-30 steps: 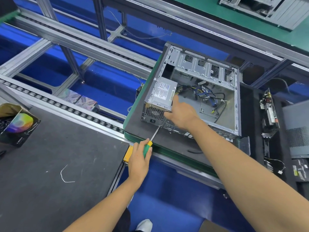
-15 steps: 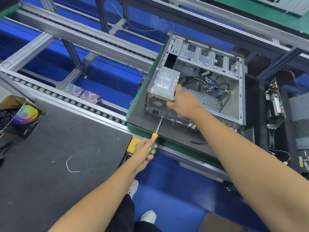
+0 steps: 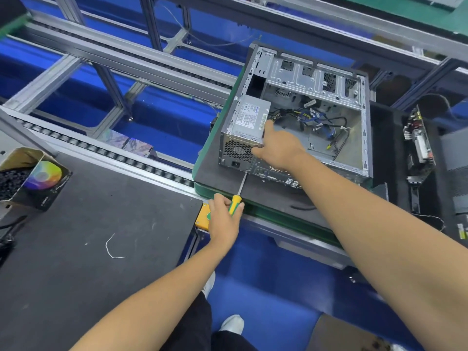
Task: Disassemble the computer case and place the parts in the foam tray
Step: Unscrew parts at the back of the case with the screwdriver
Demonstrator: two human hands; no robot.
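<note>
Grey sheet-metal computer case (image 3: 354, 160), side panel off, lies open-side-up on a dark foam pad over a green-edged conveyor pallet (image 3: 222, 191). At the case's near-left corner sits the silver box-shaped power supply unit (image 3: 247, 127), its label facing up and its perforated fan grille and mains socket facing the viewer. The right hand (image 3: 277, 145) grips the near-right corner of that power supply, thumb curled against the grille face, index finger extended along the upper edge. Behind the hand, a bundle of black, yellow and blue cables (image 3: 314, 120) lies loose on the case floor. The left hand (image 3: 222, 219) is closed around the yellow-and-green handle of a screwdriver (image 3: 236, 198), whose thin steel shaft runs up to the lower rear face of the case just below the power supply. To the right of the case, a black foam tray (image 3: 390, 153) holds a green circuit board (image 3: 417, 145) standing on edge. At far left, an open cardboard box (image 3: 38, 183) rests on a dark grey mat (image 3: 88, 249).
</note>
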